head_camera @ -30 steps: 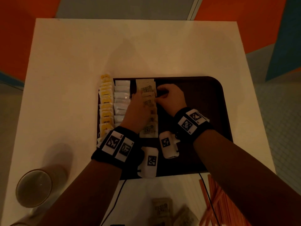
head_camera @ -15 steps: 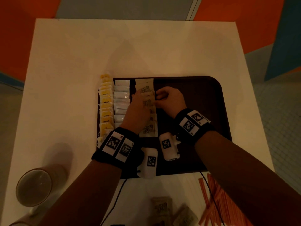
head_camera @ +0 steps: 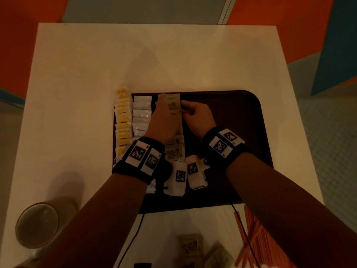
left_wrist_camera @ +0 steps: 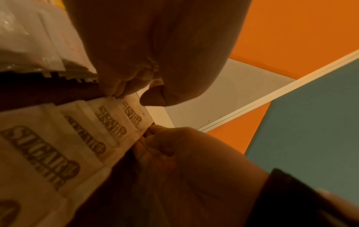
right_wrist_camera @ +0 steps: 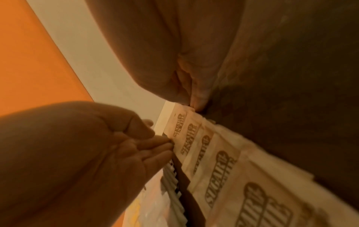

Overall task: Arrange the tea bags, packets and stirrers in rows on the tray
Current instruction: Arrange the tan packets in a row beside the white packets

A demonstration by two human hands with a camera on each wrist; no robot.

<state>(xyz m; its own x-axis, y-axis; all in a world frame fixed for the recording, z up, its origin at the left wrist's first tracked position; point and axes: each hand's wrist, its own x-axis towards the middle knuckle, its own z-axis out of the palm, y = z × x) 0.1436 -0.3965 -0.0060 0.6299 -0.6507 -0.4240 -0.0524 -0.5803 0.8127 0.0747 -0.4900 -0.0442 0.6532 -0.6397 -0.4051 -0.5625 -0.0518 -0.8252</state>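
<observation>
At lower left of the head view a glass (head_camera: 36, 225) stands on the white table (head_camera: 154, 60), well apart from our work. Moving right, the dark tray (head_camera: 241, 132) carries three rows along its left part: yellow tea bags (head_camera: 122, 120) overhanging the tray's left edge, then clear white packets (head_camera: 142, 113), then brown sugar packets (head_camera: 174, 149), each row overlapped like shingles, which we judge saves room and keeps the printed faces showing.

Our left hand (head_camera: 164, 120) lies along the sugar row with fingers stretched toward the far end; in the left wrist view its fingertips (left_wrist_camera: 116, 90) touch the left edge of the farthest packets, steadying the row on that side. Whether the fingers also press down on the nearer packets we cannot tell, since the hand covers them.

Just right of the row, our right hand (head_camera: 197, 117) has its fingers curled, with fingertips (right_wrist_camera: 163, 142) butting against the right edge of the far packets; no packet is visibly pinched. We judge both hands are squaring the row from opposite sides so it runs straight, parallel to its neighbours.

Right of the hands, the tray's surface shows bare brown. At the bottom of the frame several loose sugar packets (head_camera: 191, 246) lie on the table, and at lower right a bundle of orange stirrers (head_camera: 257, 242) waits off the tray, so these steps look not yet done.
</observation>
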